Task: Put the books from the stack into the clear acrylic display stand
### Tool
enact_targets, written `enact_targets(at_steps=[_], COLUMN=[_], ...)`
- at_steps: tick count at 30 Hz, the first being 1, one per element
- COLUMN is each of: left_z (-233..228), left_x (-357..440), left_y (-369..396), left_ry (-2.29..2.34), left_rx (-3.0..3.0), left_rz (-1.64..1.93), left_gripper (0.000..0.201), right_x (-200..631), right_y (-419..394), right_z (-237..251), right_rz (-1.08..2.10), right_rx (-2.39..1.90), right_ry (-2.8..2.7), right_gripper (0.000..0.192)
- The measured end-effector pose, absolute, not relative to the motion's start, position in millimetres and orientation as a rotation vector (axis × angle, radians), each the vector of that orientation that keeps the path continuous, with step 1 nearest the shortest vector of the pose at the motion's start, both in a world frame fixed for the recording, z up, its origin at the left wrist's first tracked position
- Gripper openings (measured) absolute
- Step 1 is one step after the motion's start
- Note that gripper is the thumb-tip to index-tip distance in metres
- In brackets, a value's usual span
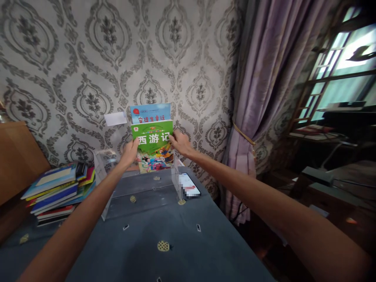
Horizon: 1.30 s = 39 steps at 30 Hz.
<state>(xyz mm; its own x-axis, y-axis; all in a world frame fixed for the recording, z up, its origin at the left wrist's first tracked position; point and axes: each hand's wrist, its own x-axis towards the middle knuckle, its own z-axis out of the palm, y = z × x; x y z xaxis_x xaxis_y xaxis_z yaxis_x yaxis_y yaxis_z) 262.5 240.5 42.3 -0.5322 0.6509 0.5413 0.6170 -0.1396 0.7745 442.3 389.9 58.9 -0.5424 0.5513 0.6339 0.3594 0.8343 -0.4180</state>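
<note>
Step in hand: I am holding a green-covered children's picture book with bold white characters (152, 147) upright at the back of a clear acrylic rack (138, 192), and by my judgement I am seating it into the rear slot, in front of a blue-covered book (150, 112) that is already standing against the wall.

Left hand: my left hand (131, 150) is gripping the green book's left edge, fingers closed around it.

Right hand: my right hand (179, 143) is pinching the book's right edge near the top, thumb in front and fingers behind.

Where the book is: it is standing nearly upright, its lower edge down between the rack's clear side walls; I cannot tell whether it is touching the rack's floor yet.

Around it: a stack of colourful flat books (57, 190) is lying on the blue-grey patterned tabletop (176, 250) to the left of the rack, and a smartphone with a lit screen (189, 185) is lying just beside the rack's right wall. A small white card (115, 118) is standing out beside the blue book's top left corner.

Next move calls for: as I judge it, lowering the book evenly on both sides until the bottom edge is resting in the rack, keeping it parallel to the blue one, then letting go with both hands without tipping it forward.

Watch for: the clear walls are hard to see, so a corner could be catching on one.
</note>
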Motion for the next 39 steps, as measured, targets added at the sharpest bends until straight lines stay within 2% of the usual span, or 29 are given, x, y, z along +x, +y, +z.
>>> enact_targets(at_steps=[3,7,12,18,25,39], left_z=[40,44,42,35,33,28], left_x=[263,263,264,265,269,272], left_y=[239,229,222,225,226,230], left_ry=[2.247,2.654,2.928,2.957,3.038,3.088], left_rx=[1.596,1.695,1.694,1.642,1.61,1.663], left_rz=[1.616,1.276,0.873,0.798,0.699,0.574], left_gripper=[0.056,0.041,0.036,0.041,0.047,0.042], right_x=[445,451,454,447,444,444], right_y=[394,397,399,392,397,398], right_z=[55,49,31,10,11,13], right_rz=[0.263,0.225,0.367,0.432,0.405,0.348], right_rx=[-0.661,-0.653,-0.753,-0.769,-0.841,-0.854], right_ry=[-2.168,-2.117,-2.056,-2.127,-2.112,-2.107], right_gripper=[0.024,0.025,0.033,0.029,0.033,0.029])
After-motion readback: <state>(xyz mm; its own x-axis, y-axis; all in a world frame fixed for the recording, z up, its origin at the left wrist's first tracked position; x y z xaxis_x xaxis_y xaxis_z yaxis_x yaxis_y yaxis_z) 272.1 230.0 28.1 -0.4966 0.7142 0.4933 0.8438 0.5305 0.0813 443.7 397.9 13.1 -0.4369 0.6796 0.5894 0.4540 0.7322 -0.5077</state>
